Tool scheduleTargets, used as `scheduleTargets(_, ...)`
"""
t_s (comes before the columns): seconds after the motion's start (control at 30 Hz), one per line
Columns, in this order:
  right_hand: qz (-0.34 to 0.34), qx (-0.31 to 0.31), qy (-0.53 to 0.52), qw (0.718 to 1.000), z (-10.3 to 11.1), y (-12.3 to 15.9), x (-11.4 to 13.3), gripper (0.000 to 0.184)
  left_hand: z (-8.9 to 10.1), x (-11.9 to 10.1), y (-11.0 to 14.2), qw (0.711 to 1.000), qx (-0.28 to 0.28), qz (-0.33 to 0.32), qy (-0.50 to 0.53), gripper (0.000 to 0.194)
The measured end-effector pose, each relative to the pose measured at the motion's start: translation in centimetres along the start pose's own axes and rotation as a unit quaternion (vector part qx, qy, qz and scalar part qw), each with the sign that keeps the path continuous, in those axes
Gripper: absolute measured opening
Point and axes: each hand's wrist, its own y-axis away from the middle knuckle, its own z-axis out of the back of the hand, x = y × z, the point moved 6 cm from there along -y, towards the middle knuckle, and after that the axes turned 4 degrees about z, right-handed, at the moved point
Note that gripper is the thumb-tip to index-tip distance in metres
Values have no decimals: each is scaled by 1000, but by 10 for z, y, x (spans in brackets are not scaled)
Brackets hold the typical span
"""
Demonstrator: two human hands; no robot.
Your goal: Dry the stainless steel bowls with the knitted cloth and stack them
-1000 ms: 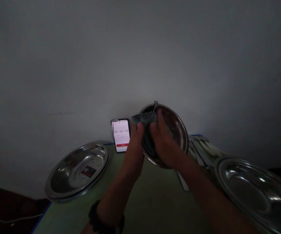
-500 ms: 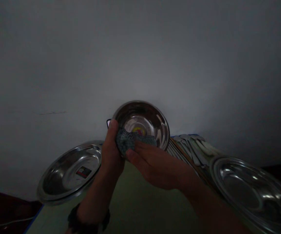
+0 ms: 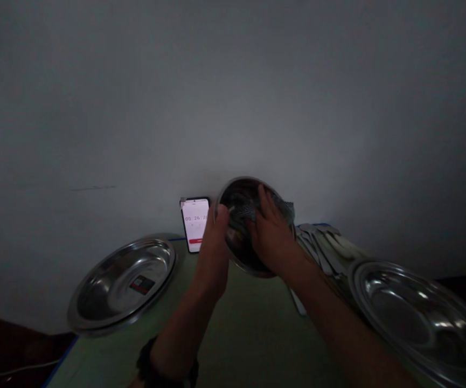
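Dim light is noted throughout, with a plain grey wall (image 3: 233,108) set behind a pale green desk (image 3: 252,328). One metal bowl (image 3: 238,245) is found between the two hands, raised above the desk and tilted, its hollow turned toward the wearer. Its left edge is gripped by the left hand (image 3: 213,256), the thumb laid over the rim and the remaining fingers hidden behind. Inside the bowl, a patterned cloth (image 3: 244,212) is covered in part by the right hand (image 3: 271,231), whose fingers are extended and slightly parted; whether the cloth is pinched or merely pressed cannot be told, owing to blur. Just beside the left fingers, a lit phone (image 3: 196,226) is observed, partly masked by that hand. Farther left of the fingers, a wide basin (image 3: 115,293) bearing a dark label is placed; to their right, cutlery (image 3: 324,250) is laid out, and beyond it a second basin (image 3: 402,318) is recorded. Slippage of the bowl is judged possible if the right hand is pressed harder than the one-sided grip can bear. The phone could be knocked by a leftward swing, and the cloth's loose end could be snagged on the rim.
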Motion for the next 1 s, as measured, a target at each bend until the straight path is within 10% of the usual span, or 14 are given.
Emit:
scheduleTargets(0.27,-20,-200,-121,972,48,2,9,30,10,3,-6,981,-2,163,103,42)
scheduleTargets(0.47,81,105,-139,981,21,2,18,13,25,6,-12,980,-13,160,116,43)
scheduleTargets(0.67,46,181,-41,982,-1,16,13,64,21,25,-7,976,16,202,80,46)
scheduleTargets(1.0,29,231,23,972,-16,15,21,44,23,38,-10,981,37,184,52,44)
